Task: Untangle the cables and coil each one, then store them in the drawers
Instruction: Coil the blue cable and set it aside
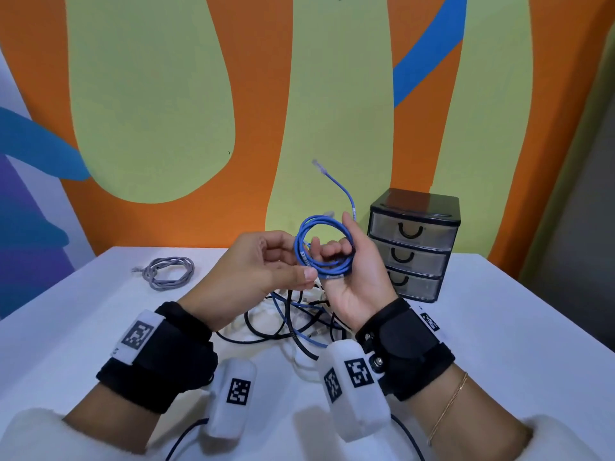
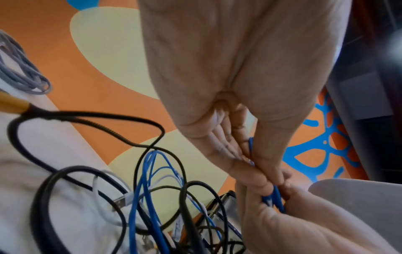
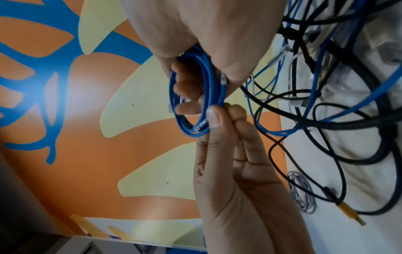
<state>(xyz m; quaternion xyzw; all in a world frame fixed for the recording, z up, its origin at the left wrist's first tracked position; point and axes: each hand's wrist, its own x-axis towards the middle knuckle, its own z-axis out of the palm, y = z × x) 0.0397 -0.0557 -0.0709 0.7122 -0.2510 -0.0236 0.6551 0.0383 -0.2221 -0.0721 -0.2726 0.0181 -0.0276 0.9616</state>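
A blue network cable (image 1: 322, 247) is wound into a small coil held above the table. My right hand (image 1: 336, 249) grips it with fingers curled through the ring and the thumb up along its right side. My left hand (image 1: 298, 264) pinches the coil's lower left edge between thumb and fingers; the right wrist view shows that pinch on the coil (image 3: 195, 103). The cable's loose end rises to a clear plug (image 1: 317, 164). Below the hands lies the tangle of black, blue and white cables (image 1: 293, 317). A small three-drawer unit (image 1: 412, 244) stands at the right, all drawers shut.
A grey cable (image 1: 168, 272) lies coiled on the white table (image 1: 499, 327) at the far left. The painted orange and green wall rises just behind the table. A black cable with a yellow plug (image 3: 350, 213) belongs to the tangle. A black lead trails over the table's near edge.
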